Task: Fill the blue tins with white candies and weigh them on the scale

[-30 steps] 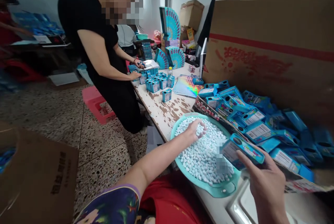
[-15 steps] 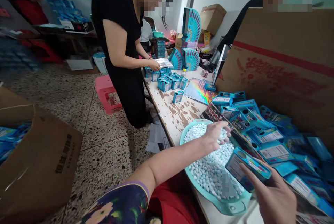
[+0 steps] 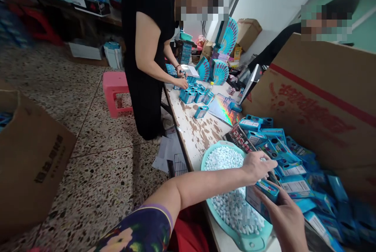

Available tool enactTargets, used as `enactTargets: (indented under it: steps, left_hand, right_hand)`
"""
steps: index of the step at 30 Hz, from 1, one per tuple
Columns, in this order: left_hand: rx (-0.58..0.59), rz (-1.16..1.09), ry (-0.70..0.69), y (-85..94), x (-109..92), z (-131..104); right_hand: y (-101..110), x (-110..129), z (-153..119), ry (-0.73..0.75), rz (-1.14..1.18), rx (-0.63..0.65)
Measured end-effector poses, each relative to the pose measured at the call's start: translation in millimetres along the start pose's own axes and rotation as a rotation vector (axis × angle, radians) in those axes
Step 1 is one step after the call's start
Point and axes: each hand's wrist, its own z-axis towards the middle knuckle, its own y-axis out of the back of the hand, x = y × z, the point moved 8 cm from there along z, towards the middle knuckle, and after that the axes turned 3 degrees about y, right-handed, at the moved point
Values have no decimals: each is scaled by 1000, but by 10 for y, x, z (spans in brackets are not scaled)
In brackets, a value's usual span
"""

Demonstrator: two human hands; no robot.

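Small blue printed tin box [image 3: 261, 197]: held over the near rim of the round teal plastic basin [image 3: 252, 240], opening turned up. Right hand [image 3: 286, 220] grips it from below, fingers wrapped around its body. Left hand [image 3: 257, 166] closed in a loose fist directly above the opening, apparently holding pale blue tablets [image 3: 226, 158] from the basin.

Judgement: keep the box level and above the basin so spills fall back in; release tablets slowly through the fingertips.

Heap of like blue boxes [image 3: 293, 166] just right, inside a brown cardboard carton [image 3: 317, 103]. A person in black [image 3: 149, 29] works further along the worn white table [image 3: 196, 130].
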Motion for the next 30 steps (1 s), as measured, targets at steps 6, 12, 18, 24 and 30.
enactTargets:
  steps: [6, 12, 18, 24, 30]
  left_hand:
    - [25, 47, -24, 55, -123, -49]
    - [68, -97, -27, 70, -290, -98]
    - [118, -75, -53, -17, -298, -57]
    - [121, 25, -143, -76, -296, -50]
    - [121, 139, -202, -136, -330, -67]
  right_hand:
    - [-22, 116, -93, 48, -28, -23]
    - [-90, 162, -169, 151, 83, -23]
    - [-113, 45, -90, 132, 188, -28]
    - [-80, -39, -56, 141, 236, -32]
    - [-53, -65, -5, 153, 284, -25]
